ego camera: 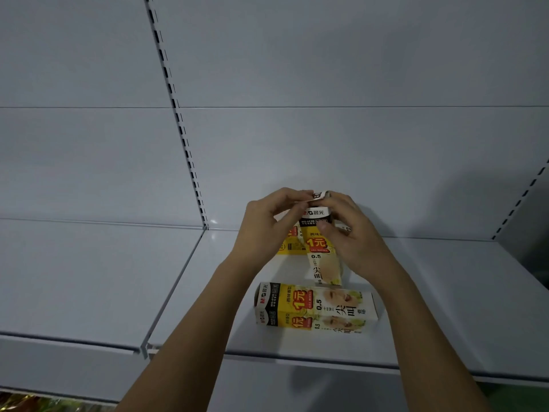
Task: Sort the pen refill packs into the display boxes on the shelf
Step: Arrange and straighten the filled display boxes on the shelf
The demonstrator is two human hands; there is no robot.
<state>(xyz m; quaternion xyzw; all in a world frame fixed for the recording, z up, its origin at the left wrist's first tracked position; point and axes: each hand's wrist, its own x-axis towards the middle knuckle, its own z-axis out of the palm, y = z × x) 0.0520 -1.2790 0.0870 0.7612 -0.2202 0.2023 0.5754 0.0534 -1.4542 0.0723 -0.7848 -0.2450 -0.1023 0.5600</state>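
Head view — both hands (309, 230) pinch upright box (322, 248) flap | shelf (445, 292)

A white shelf (445, 292) carries three yellow boxes (315, 307) (one upright).

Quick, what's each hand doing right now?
Left hand: pinches the top flap of the upright box.
Right hand: grips the same box.
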